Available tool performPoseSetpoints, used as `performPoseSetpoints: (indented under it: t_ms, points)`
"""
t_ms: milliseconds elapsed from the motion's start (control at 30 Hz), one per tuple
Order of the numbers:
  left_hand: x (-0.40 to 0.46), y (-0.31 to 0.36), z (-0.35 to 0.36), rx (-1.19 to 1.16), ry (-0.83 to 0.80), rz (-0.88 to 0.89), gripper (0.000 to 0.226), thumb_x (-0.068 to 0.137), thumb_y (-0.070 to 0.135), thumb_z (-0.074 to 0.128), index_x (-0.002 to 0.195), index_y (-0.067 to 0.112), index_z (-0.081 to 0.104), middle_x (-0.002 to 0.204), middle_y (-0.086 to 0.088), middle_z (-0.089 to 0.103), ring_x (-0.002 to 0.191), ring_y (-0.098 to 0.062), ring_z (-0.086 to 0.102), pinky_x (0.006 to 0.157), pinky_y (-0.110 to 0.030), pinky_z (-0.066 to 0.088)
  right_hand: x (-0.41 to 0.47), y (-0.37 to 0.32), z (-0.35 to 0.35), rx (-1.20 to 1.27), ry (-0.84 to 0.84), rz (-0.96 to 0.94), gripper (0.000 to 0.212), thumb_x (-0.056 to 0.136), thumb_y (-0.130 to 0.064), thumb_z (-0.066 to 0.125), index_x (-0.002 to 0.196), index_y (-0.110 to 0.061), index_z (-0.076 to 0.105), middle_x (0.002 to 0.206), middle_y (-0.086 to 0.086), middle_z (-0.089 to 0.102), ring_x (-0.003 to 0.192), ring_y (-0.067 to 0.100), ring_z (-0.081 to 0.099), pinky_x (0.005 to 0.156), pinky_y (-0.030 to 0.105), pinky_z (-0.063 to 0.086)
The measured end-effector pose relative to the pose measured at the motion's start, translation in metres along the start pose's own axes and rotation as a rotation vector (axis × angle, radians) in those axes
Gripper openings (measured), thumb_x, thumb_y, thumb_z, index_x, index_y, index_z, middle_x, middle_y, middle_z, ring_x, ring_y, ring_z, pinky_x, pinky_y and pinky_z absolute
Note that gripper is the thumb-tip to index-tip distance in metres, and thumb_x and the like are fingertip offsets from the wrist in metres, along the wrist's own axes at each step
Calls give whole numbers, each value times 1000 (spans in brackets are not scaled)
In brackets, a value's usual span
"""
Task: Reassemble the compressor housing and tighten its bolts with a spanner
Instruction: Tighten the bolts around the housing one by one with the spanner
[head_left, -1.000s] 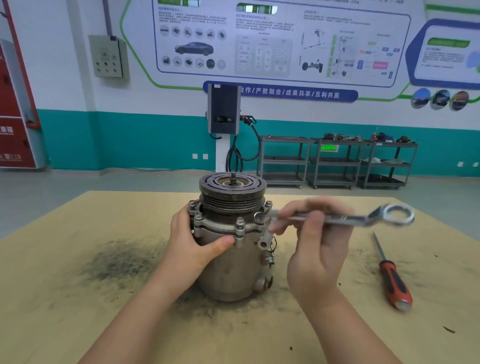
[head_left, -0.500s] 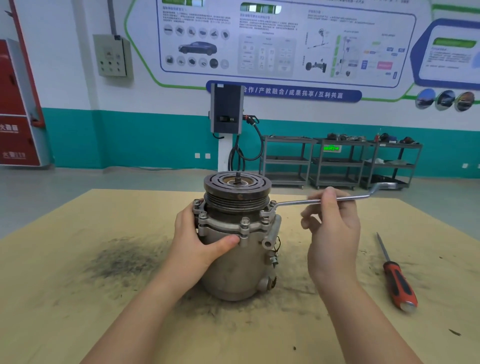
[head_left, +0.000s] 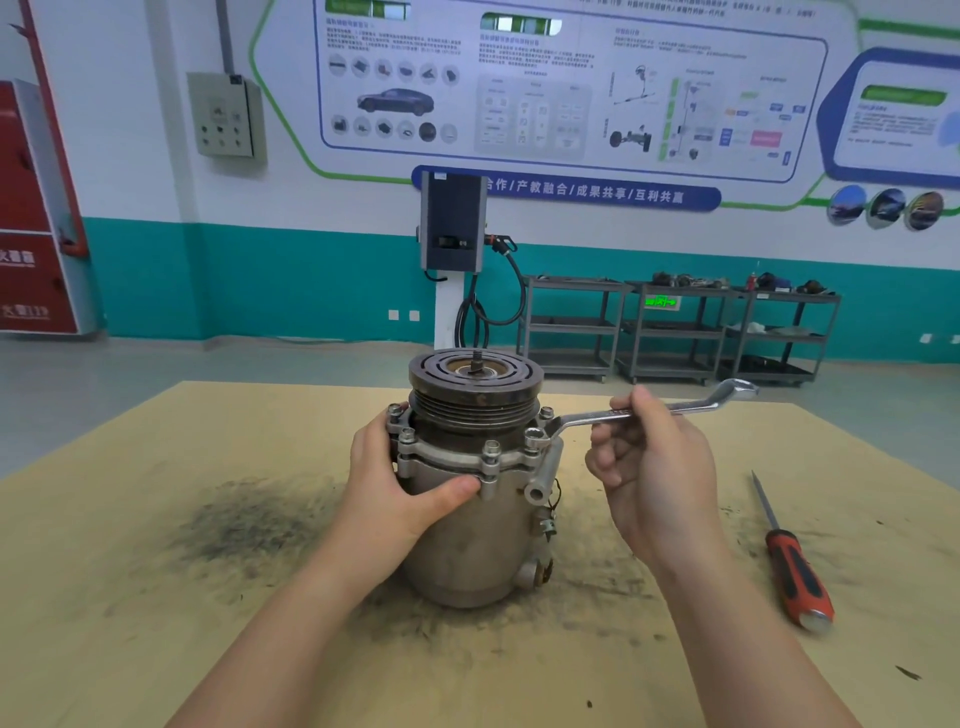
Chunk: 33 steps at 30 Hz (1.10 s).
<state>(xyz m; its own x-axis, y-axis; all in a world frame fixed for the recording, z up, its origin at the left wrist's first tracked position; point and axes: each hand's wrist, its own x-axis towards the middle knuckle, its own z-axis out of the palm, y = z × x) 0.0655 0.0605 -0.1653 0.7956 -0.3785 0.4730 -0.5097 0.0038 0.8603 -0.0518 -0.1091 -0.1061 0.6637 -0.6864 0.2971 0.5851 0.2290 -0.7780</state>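
A grey metal compressor (head_left: 462, 540) stands upright on the wooden table (head_left: 156, 649), its dark grooved pulley (head_left: 475, 387) on top. Several bolts ring the flange; one bolt (head_left: 491, 449) faces me. My left hand (head_left: 400, 488) grips the housing from the left, thumb across the front below the flange. My right hand (head_left: 649, 467) holds the shaft of a silver ring spanner (head_left: 597, 417). The spanner's near ring sits over the right-hand flange bolt (head_left: 535, 435), and its far ring points away to the right.
A red-and-black screwdriver (head_left: 792, 566) lies on the table to the right. A dark grease smear (head_left: 249, 519) marks the wood left of the compressor. Beyond the table are metal shelf carts (head_left: 675, 332) and a wall charger (head_left: 452, 223).
The spanner swung from pointing right toward me to pointing further back, and its ring now sits on the right flange bolt. My left hand kept its grip on the housing.
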Motion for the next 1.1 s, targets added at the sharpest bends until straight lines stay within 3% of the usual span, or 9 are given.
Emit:
performPoseSetpoints:
  t_ms: [267,400,600,700,833,967,1100]
  points:
    - [0,1,-2,-2,-2,8,82,43,69,76,112,62,34,125,34,35,108,29,41,97,-19,39,5,4,-4,39,-55,138,25,104,-17,39,84,-9,50,47,-2,38,34,7,26,34,16,23]
    - [-1,2,-2,-14,-12,7,84,43,69,77,114,61,34,129,29,37,114,20,43,98,-21,41,11,5,-4,80,-101,168,30,104,-22,39,80,-9,49,47,-2,37,34,7,26,34,17,23]
    - [2,0,-2,10,-25,30,81,44,70,75,113,60,34,126,32,34,105,31,40,84,-4,36,43,-16,4,-172,-269,410,25,101,-18,45,79,-9,53,49,-2,39,35,7,27,32,16,24]
    - [2,-1,-2,16,-28,37,81,44,71,74,113,62,33,123,35,33,105,32,39,80,-1,37,39,-13,-4,-93,-263,458,21,97,-17,49,78,-9,55,49,-3,40,35,5,29,31,14,25]
    - [2,0,-3,12,-44,27,81,45,73,74,112,65,29,123,38,30,104,34,37,82,-2,34,10,1,-20,202,-129,445,11,79,-16,59,72,-10,54,49,-4,40,35,2,31,30,12,26]
    - [2,-1,-2,-5,-45,12,82,43,74,75,111,66,30,118,46,29,108,31,38,89,-9,35,-22,12,-29,408,-24,424,17,77,-14,58,70,-15,43,52,-4,41,36,3,34,30,11,27]
    - [2,-2,-3,15,-42,13,84,43,77,74,113,65,29,114,50,27,110,28,38,92,-13,36,-26,-5,-22,143,-87,207,15,78,-17,59,70,-11,48,51,1,45,38,7,35,33,15,29]
